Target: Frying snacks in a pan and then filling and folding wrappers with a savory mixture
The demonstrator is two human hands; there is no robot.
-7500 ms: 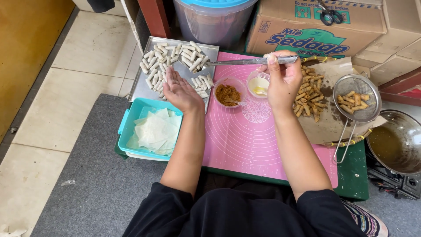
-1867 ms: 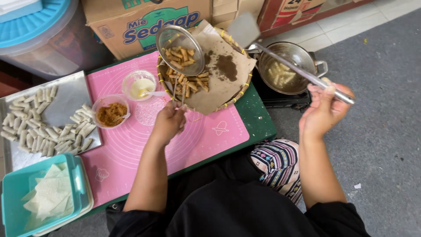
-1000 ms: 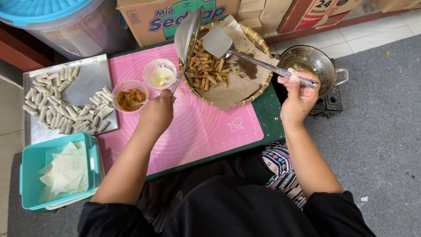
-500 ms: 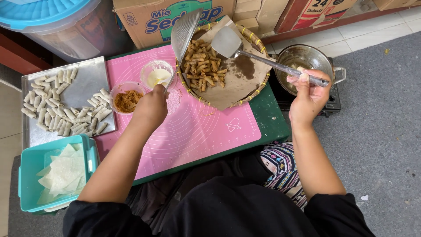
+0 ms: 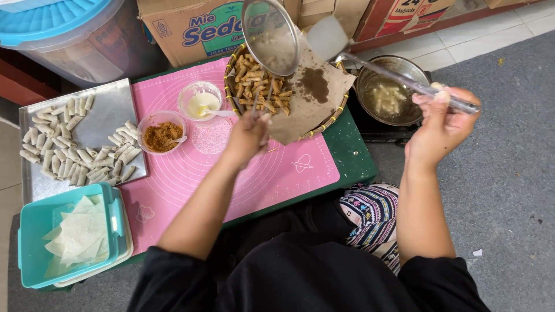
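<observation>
The left hand (image 5: 247, 134) is closed around the wire handle of a round mesh strainer (image 5: 270, 36), tilted up over a woven basket (image 5: 341, 110) lined with brown, oil-stained paper and piled with fried rolls (image 5: 254, 86). The right hand (image 5: 440, 128) grips a long metal spatula (image 5: 370, 60) above a steel pot (image 5: 416, 69) at the right. A smooth pink silicone mat (image 5: 254, 179) covers the green tabletop (image 5: 352, 156), set on grey carpet (image 5: 509, 190) beside pale floor tiles (image 5: 462, 49).

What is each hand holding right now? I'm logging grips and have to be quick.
Left hand: closed on the handle of the wire strainer, raised over the basket.
Right hand: closed on the metal spatula.
</observation>
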